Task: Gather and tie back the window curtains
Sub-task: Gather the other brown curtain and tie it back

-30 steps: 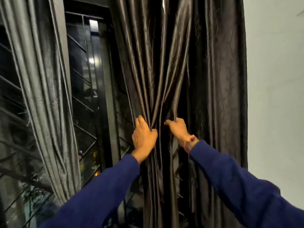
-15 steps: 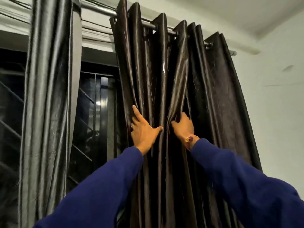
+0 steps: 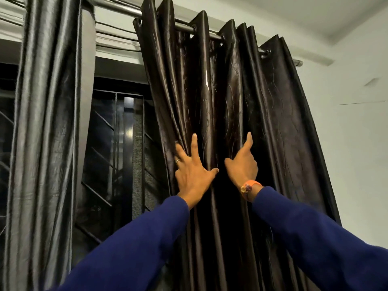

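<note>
Head view, looking up toward the top of the window.

Dark curtain (image 3: 231,114): hangs from the metal rod (image 3: 117,7) by eyelets, bunched into deep vertical folds at the right side of the window, next to the white wall (image 3: 357,143). Fabric glossy, with faint wavy lines. No tie is visible around it.

Left hand (image 3: 192,171): back of hand toward the camera, fingers straight and spread wide, pressed flat against the folds at the curtain's left part. Thumb points right, its tip on a fold. A ring (image 3: 177,161) sits on one finger. Nothing is gripped.

Right hand (image 3: 243,164): just beside the left, a dark fold between them. Index finger points straight up along a pleat; thumb points left. The other fingers bend in toward the fabric (whether they pinch a fold I cannot tell, they are hidden behind the hand). An orange band (image 3: 251,185) circles the wrist.

Both forearms wear blue sleeves (image 3: 130,248) and reach up from the lower edge of the view.

Grey curtain (image 3: 46,133): hangs at the left, well apart from both hands, in long straight folds.

Between the two curtains: dark window glass with a metal grille (image 3: 109,156).
</note>
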